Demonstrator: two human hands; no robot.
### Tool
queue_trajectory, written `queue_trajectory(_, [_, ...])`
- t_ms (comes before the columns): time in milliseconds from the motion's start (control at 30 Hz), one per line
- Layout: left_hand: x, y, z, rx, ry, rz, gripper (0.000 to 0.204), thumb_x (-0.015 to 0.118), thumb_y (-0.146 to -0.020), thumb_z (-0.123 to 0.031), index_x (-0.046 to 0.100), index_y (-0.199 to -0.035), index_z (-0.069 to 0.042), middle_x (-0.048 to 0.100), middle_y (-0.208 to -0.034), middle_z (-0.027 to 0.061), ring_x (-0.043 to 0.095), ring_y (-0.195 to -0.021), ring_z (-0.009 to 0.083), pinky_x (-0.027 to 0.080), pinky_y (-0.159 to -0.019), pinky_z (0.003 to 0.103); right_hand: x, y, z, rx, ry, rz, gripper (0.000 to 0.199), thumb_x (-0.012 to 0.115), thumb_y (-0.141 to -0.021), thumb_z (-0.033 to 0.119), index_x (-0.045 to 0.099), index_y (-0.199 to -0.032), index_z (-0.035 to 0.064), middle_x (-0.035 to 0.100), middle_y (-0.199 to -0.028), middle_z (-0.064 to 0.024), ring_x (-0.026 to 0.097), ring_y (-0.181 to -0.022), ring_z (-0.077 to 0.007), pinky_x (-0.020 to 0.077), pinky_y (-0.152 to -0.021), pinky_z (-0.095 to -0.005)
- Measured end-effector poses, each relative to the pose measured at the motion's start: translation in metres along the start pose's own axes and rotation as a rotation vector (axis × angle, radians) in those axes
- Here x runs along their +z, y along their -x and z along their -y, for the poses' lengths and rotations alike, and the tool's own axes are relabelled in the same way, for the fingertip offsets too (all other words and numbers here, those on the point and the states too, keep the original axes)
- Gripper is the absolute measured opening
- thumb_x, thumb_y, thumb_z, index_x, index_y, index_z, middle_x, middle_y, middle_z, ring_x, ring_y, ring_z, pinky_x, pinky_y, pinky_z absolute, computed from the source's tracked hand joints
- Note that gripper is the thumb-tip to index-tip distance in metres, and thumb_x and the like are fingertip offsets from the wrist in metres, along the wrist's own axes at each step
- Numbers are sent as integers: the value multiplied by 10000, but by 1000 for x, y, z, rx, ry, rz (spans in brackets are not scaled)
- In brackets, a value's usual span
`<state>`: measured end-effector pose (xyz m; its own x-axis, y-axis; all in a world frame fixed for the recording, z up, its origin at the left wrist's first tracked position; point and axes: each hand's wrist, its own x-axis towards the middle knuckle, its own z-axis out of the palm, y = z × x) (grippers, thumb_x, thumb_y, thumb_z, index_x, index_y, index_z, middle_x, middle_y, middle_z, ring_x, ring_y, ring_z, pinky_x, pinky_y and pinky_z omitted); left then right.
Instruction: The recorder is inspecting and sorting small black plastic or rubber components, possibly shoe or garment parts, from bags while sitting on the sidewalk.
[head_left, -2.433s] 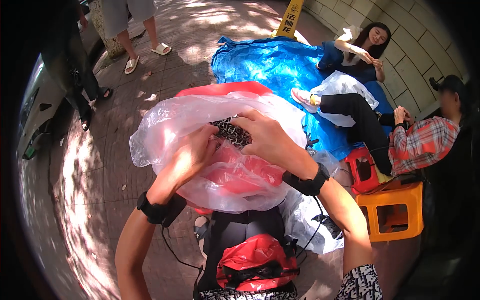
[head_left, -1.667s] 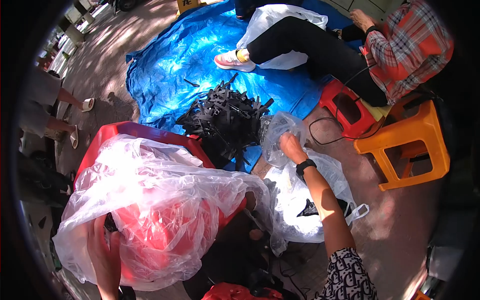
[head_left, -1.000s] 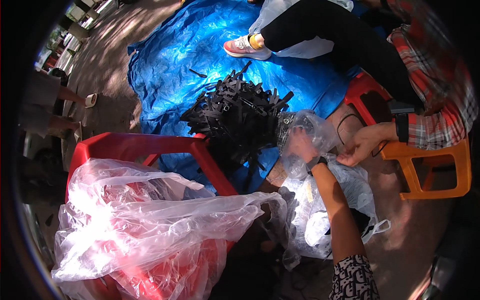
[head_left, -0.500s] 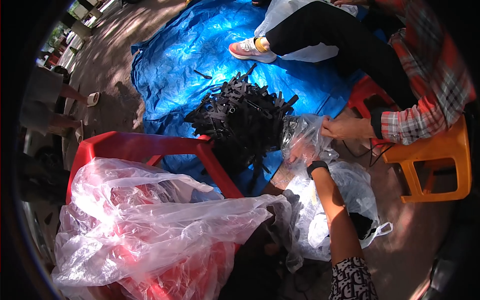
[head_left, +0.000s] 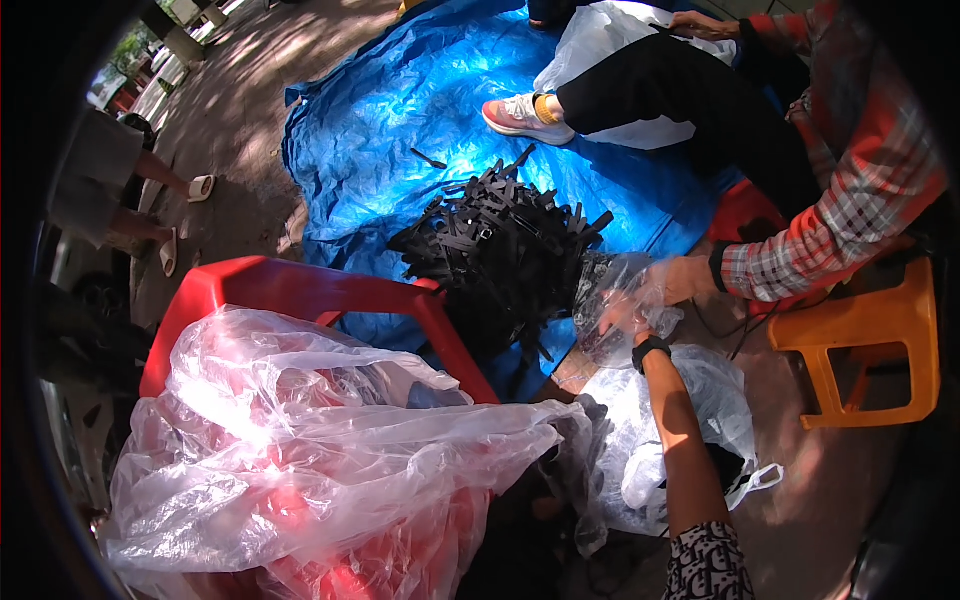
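My right hand, with a dark band on its wrist, is at a clear plastic bag. Its fingers show only partly through the film and seem closed on the bag. A co-worker's hand in a plaid sleeve grips the same bag from the right. Just left of the bag lies a heap of black straps, some with buckles. Beneath my right forearm sits a larger translucent plastic bag with something dark inside. I cannot make out my left hand in the picture.
A blue tarp lies under the straps. Clear plastic sheeting drapes a red plastic stool at the left. An orange stool stands at the right. The co-worker's shoe rests on the tarp; another person's sandalled feet are far left.
The view has shifted slightly, so most things sit a little lower and further right. The co-worker's hand has moved down over the clear bag, nearer my right hand, which stays at it.
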<state>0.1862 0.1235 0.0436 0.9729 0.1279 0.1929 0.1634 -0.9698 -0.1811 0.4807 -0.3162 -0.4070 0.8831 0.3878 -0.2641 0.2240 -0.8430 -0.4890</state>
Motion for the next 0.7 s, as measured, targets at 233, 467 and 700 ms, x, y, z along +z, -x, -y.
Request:
queue_trajectory(233, [5, -19, -25, 59, 151, 159, 346, 457, -793, -128, 461, -1099, 33, 481, -1057, 233, 434, -983, 417, 345, -832, 456, 3, 46, -44, 244, -633, -321, 337, 668, -583, 135, 586, -908, 98, 590, -849, -102, 572, -699, -241, 455, -597, -286])
queue_trajectory(467, [9, -27, -34, 169, 203, 64, 394, 466, -723, -54, 447, -1111, 10, 478, -1084, 235, 431, -1002, 420, 357, -845, 449, -17, 120, -57, 355, -1165, -628, 344, 652, -601, 106, 576, -936, 115, 586, -835, -86, 567, -666, -220, 451, -548, -283])
queue_trajectory(700, [-4, -25, -36, 216, 370, 32, 378, 546, -737, -92, 462, -1099, -20, 547, -951, 181, 526, -810, 373, 412, -663, 438, -112, 184, 41, 487, -1630, -661, 317, 536, -623, -31, 498, -908, 101, 557, -793, -58, 520, -560, -143, 306, -337, -228])
